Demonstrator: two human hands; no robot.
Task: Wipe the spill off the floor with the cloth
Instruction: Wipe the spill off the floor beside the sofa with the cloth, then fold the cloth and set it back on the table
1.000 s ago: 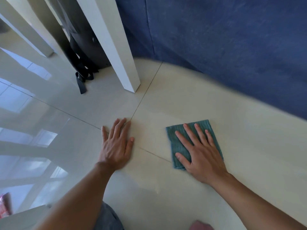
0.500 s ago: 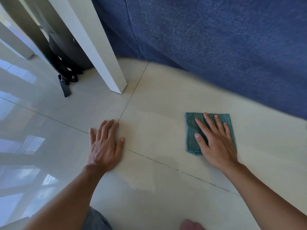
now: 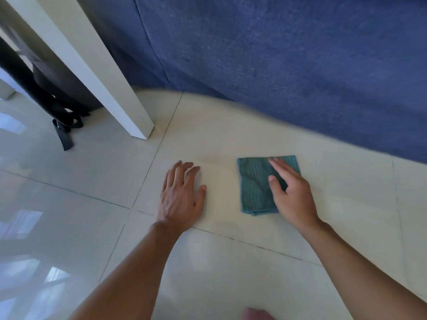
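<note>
A folded teal cloth (image 3: 255, 188) lies flat on the pale tiled floor (image 3: 231, 139), close to the blue fabric. My right hand (image 3: 292, 192) rests on the cloth's right half, fingers straight and together, thumb on the fabric, not gripping it. My left hand (image 3: 180, 195) is pressed flat on the tile just left of the cloth, fingers spread, holding nothing. A faint dull patch (image 3: 203, 252) shows on the tile in front of my left wrist; no distinct spill stands out.
A white table leg (image 3: 129, 112) stands on the floor at the upper left, with a black bag and strap (image 3: 64, 132) behind it. A blue fabric sofa front (image 3: 288, 65) walls off the far side. Glossy tiles with window reflections spread left.
The cloth slid right and farther away under my right hand, which now covers less of it. My left hand moved right across the tile seam, ending beside the cloth.
</note>
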